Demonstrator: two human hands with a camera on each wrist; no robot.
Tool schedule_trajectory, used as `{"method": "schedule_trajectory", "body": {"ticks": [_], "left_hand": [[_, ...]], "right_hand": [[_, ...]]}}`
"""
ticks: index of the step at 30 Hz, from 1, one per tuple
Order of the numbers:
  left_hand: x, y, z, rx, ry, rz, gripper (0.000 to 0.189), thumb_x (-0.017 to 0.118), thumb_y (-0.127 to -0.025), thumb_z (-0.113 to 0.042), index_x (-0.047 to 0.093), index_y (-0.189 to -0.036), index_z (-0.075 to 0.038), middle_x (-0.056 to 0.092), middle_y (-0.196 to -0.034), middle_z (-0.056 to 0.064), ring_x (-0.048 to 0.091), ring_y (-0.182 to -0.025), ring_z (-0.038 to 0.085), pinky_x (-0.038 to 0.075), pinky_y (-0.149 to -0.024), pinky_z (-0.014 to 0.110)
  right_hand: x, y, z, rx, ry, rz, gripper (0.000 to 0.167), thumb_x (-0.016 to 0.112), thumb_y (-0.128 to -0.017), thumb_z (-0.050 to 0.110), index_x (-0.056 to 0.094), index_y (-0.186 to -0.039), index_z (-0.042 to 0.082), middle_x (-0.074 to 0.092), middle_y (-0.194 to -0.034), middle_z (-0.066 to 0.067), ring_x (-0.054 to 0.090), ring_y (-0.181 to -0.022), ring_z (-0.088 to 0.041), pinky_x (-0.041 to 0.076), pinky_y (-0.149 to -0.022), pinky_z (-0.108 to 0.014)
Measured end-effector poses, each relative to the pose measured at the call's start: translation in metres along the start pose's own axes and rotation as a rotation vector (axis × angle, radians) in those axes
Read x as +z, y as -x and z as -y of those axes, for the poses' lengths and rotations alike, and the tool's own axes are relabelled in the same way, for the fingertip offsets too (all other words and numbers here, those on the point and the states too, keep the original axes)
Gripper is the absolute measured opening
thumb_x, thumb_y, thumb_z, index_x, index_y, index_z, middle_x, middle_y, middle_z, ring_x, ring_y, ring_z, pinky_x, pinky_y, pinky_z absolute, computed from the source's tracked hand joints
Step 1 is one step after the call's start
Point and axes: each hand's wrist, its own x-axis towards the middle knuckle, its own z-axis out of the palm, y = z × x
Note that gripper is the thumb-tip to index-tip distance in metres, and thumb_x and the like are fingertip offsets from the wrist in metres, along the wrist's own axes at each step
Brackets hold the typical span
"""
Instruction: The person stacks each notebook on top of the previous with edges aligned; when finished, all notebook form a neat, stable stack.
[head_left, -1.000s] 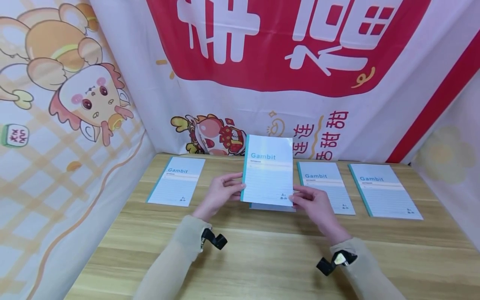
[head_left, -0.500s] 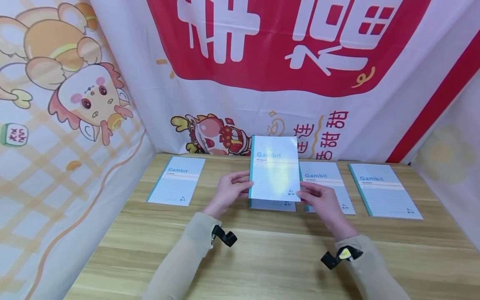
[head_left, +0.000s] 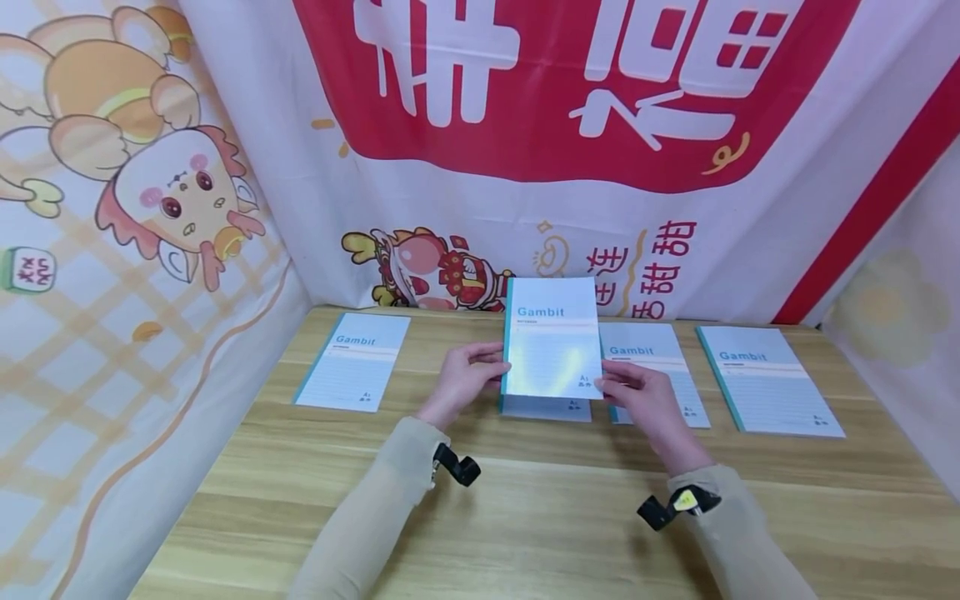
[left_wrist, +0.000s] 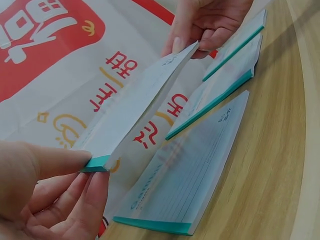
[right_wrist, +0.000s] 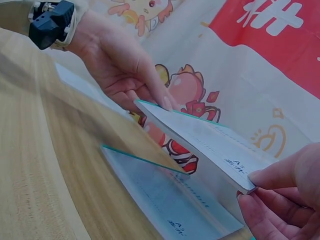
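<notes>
A pale blue notebook (head_left: pixel 553 342) with a teal spine is held up between both hands, clear of the table in both wrist views. My left hand (head_left: pixel 467 377) pinches its spine edge, thumb on the cover and fingers beneath. On the opposite edge, near the lower corner, my right hand (head_left: pixel 642 400) pinches it the same way. Directly below lies a matching notebook (left_wrist: pixel 185 175), mostly hidden in the head view. Just behind the right hand, another notebook (head_left: pixel 652 367) lies on the table, partly covered by that hand.
One more notebook (head_left: pixel 356 362) lies at the left of the wooden table (head_left: pixel 525 517), and another notebook (head_left: pixel 771 382) at the far right. A printed cloth (head_left: pixel 450 192) hangs along the back edge, and a patterned cloth (head_left: pixel 150 333) on the left.
The held notebook and both hands have shifted a little to the right, mostly in the first half second. Its lower edge now sits slightly higher, showing more of the notebook beneath.
</notes>
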Motion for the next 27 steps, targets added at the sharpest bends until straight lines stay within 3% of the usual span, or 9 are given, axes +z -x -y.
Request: {"method": "schedule_trajectory", "body": {"ticks": [14,27], "left_hand": [[-0.003,-0.007,0.015,-0.016,-0.140,0.034,0.044,0.074,-0.092,-0.005,0.066,-0.135,-0.011,0.070,-0.113,0.004,0.067,-0.096,0.018,0.058,-0.088,0.036],[0.002,-0.012,0.032,-0.026,-0.154,0.017,0.042,0.075,-0.092,-0.002,0.066,-0.133,-0.006,0.070,-0.110,0.005,0.068,-0.096,0.018,0.059,-0.081,0.028]], "right_hand": [[0.010,-0.008,-0.012,0.073,0.037,-0.013,0.045,0.068,-0.101,0.024,0.059,-0.142,0.009,0.063,-0.127,-0.012,0.063,-0.112,-0.024,0.054,-0.097,-0.039],[0.018,-0.009,-0.020,0.077,0.112,-0.020,0.042,0.065,-0.102,0.017,0.058,-0.142,0.008,0.063,-0.126,-0.012,0.062,-0.113,-0.024,0.054,-0.096,-0.038]]}}
